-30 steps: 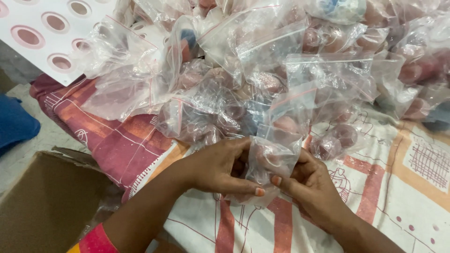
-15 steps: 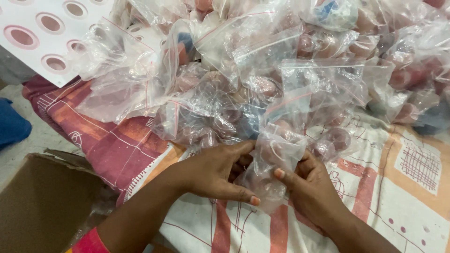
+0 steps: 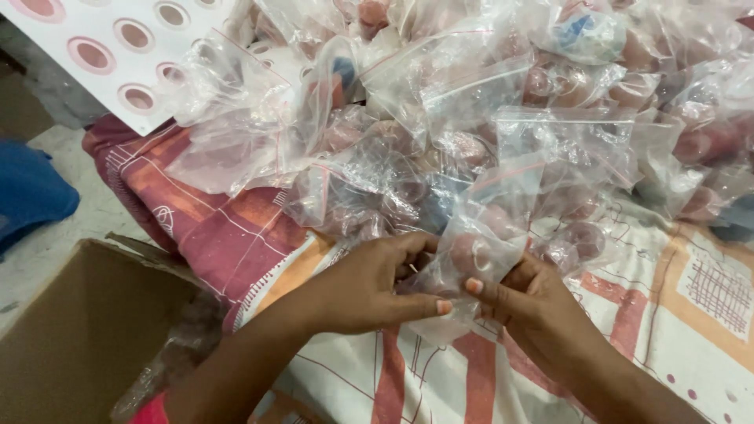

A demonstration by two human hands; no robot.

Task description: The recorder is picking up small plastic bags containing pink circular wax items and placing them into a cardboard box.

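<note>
Both my hands hold one small clear zip bag (image 3: 479,243) with a round pinkish object inside, just above a patterned cloth. My left hand (image 3: 369,286) grips its lower left side, thumb stretched across the bottom. My right hand (image 3: 530,302) pinches its lower right side, thumb pressed on the plastic. The bag's mouth stands upward, tilted right. Right behind it lies a big heap of similar clear zip bags (image 3: 487,110) holding pinkish and bluish round objects.
The patterned cloth (image 3: 236,235), maroon, orange and white, covers the surface under the heap. An open cardboard box (image 3: 78,330) sits at lower left below the edge. A white sheet with pink circles (image 3: 118,47) lies at upper left. Something blue (image 3: 31,196) rests on the floor at left.
The bag in my hands has been lifted and turned more upright, its mouth now raised against the heap. My hands shifted slightly right and up.
</note>
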